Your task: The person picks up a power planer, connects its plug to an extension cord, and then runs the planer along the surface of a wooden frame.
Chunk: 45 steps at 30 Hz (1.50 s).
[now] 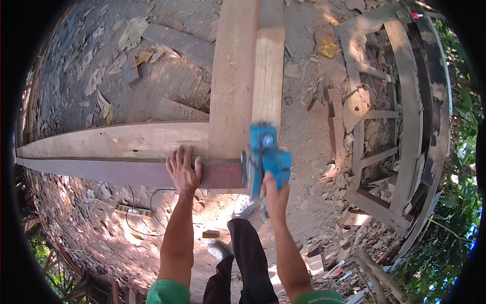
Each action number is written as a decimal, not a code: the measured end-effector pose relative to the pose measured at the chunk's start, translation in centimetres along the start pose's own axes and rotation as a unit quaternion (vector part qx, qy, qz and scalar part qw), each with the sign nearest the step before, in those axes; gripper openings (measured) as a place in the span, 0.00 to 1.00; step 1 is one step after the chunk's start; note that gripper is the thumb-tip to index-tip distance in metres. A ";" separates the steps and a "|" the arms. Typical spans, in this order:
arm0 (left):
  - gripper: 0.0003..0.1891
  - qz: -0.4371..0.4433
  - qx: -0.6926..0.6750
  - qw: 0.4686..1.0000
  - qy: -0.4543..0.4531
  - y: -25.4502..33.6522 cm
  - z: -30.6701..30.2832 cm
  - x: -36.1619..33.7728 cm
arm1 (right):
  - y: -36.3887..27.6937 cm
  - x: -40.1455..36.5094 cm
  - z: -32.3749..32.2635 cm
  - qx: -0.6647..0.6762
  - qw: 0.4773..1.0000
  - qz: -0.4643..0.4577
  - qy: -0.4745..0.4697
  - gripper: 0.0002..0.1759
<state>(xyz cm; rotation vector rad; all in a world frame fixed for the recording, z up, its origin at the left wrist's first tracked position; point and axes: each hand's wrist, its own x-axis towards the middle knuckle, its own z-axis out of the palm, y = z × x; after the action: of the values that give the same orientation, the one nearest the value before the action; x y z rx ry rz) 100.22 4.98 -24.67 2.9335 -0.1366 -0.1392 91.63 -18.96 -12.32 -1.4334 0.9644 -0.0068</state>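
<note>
Fingers on our left hand [183, 169] lie flat and spread on the dark board [136, 173], pinching nothing. Our right hand [276, 195] is wrapped round the handle of the blue power tool [272, 159], which sits right at the board's end, beside the wide plank [233, 76]. Can't tell if the trigger's pressed, the tool's too blurry.

Honestly, what bugs us is kickback: one-handed hold, so if it snags on the board end, it could jump toward our left hand or our legs [248, 253]. One palm might not stop the board from shifting either. Our shoe [244, 206] is pretty much under that end, so a slip or falling wood could hit toes, and those clogs look flimsy.

Other stuff: the cord [153, 207] loops near the power strip [134, 211], easy to trip on. A loose block [211, 234] lies by our feet, and the wooden frame [405, 101] limits stepping right.
</note>
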 end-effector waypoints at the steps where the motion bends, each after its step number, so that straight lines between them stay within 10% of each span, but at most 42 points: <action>1: 0.25 0.001 -0.001 1.000 0.001 0.0 0.0 -0.3 | 2.7 -4.8 -1.0 -0.014 0.998 0.048 0.026 0.15; 7: 0.26 -0.005 -0.006 1.000 0.000 -0.2 0.4 -0.3 | 8.9 -12.0 -2.5 0.020 0.998 0.037 0.042 0.23; 45: 0.27 -0.011 -0.017 0.999 -0.032 0.0 -0.4 0.2 | -15.9 20.0 10.6 -0.016 0.996 -0.039 0.075 0.23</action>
<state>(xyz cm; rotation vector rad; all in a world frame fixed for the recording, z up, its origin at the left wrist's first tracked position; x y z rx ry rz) 100.47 5.06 -24.30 2.8992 -0.1095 -0.2356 118.72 -24.33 -11.80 -1.5164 1.0348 -0.1588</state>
